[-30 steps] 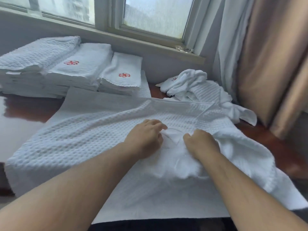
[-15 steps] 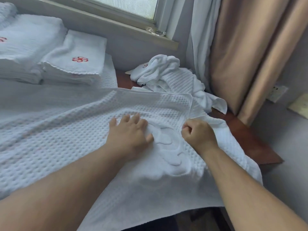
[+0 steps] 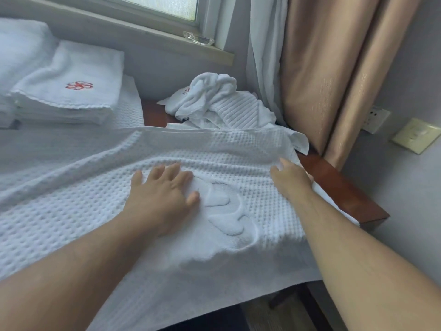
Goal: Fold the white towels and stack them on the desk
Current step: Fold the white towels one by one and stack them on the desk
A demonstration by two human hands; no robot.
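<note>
Across the bottom of the frame, two bare forearms reaching in from the lower left and lower right corners. Beneath them, spread over the lower and middle left, a large white waffle towel [image 3: 71, 199], flat on the desk [image 3: 338, 187], near hem hanging over the front edge at bottom centre.

At centre, pressed palm-down on the weave, the left hand [image 3: 162, 199]: fingers straight and splayed, gripping nothing, thumb tip just beside a smooth embossed emblem [image 3: 226, 211] in the cloth. Right of that emblem, at the towel's right-hand edge, the right hand [image 3: 292, 180], also laid flat on the cloth, fingers stretched out rather than curled, tips partly hidden at the drop of the fabric. Just right of it, a bare strip of red-brown desk top running to a corner at right of centre.

Farther back, at upper centre, a crumpled heap of white towels [image 3: 219, 103] right behind the far hem of the spread one. At upper left, a neat stack of folded towels [image 3: 71, 99], topmost marked with a red emblem [image 3: 79, 85]; another stack beside it, cut by the left edge.

Behind all that, a grey window sill [image 3: 143, 37] with a small clear glass object [image 3: 198, 39]. At upper right, a sheer white curtain [image 3: 265, 56], a tan curtain [image 3: 334, 68], a wall socket [image 3: 377, 118] and a switch plate [image 3: 417, 134].
</note>
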